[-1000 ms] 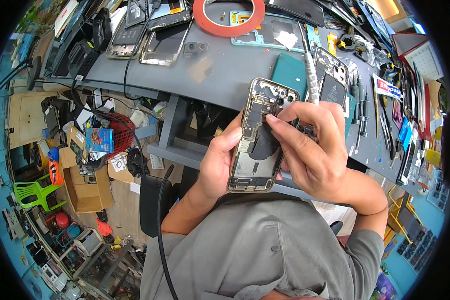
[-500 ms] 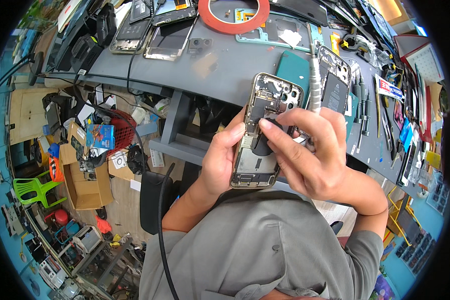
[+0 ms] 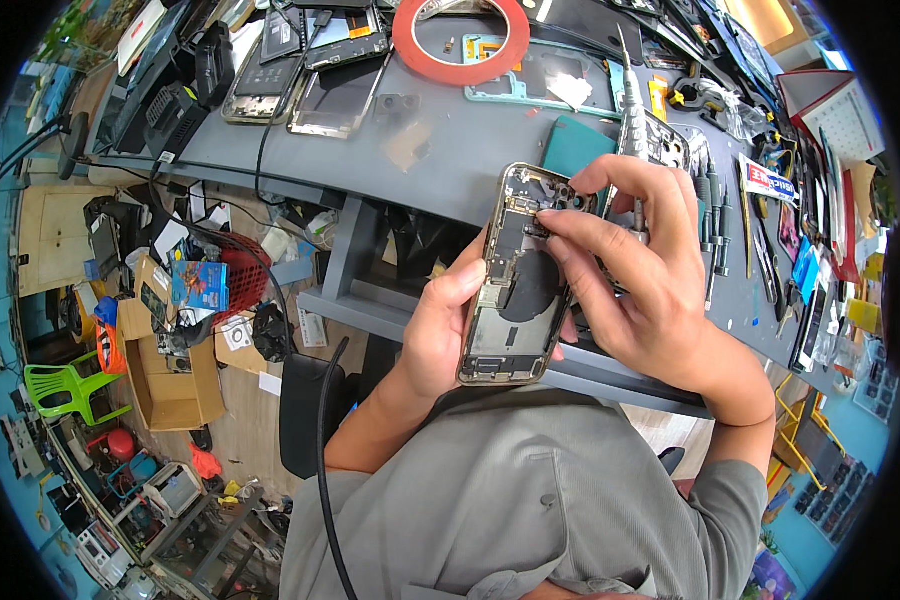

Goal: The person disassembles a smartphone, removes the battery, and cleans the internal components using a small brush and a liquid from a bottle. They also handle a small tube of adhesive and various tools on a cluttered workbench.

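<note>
Left hand (image 3: 438, 325) grips phone (image 3: 500, 335) at left edge — right hand (image 3: 645, 275) clasps screwdriver (image 3: 633, 122), fingertips (image 3: 562, 222) at upper half.

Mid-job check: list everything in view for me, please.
Opened phone: 1, dark with pale rim, in left hand
Screwdriver: 1, silver, in right hand
Desk: 1, gray, ahead
Tape roll: 1, red, far on desk
Flat panel: 1, teal, beyond opened phone
Basket: 1, red, left of desk
Open carton: 1, brown, floor at left
Chair: 1, green, far left
Other tools and parts: too many to count, mixed colours, across desk
Shirt: 1, gray, lower middle
Hands: 2, bare, at opened phone
</note>
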`<action>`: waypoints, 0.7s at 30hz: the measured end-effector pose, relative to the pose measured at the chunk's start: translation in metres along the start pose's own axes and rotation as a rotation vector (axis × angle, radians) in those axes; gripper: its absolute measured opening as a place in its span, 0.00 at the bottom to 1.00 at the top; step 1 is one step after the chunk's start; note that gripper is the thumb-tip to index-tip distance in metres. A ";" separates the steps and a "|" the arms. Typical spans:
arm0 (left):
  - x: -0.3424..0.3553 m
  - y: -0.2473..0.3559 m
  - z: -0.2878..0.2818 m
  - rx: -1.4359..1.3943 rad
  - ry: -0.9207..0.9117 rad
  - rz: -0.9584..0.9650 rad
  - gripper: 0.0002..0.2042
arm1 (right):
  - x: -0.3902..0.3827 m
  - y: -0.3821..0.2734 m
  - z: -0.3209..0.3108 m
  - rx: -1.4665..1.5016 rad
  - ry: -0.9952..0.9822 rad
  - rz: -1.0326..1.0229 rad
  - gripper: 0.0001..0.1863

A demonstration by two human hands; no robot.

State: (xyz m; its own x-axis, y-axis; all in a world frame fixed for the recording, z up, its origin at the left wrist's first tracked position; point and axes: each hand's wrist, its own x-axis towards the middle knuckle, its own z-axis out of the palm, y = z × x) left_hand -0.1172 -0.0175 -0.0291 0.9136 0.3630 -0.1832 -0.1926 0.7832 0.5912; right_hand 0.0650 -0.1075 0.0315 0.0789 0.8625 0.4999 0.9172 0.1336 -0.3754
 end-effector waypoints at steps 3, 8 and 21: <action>0.000 0.000 0.001 0.013 0.007 -0.006 0.33 | 0.001 0.001 0.000 -0.009 -0.002 0.002 0.18; -0.002 0.000 0.000 -0.062 -0.062 -0.024 0.37 | 0.005 0.001 0.000 -0.016 0.013 0.002 0.18; -0.001 0.001 -0.002 -0.017 -0.080 -0.024 0.38 | 0.020 -0.001 -0.016 0.102 -0.130 0.106 0.11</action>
State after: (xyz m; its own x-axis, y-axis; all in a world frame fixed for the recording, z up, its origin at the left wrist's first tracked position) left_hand -0.1184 -0.0164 -0.0298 0.9435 0.3030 -0.1340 -0.1756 0.8002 0.5735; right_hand 0.0714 -0.0982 0.0542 0.1162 0.9294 0.3504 0.8613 0.0815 -0.5015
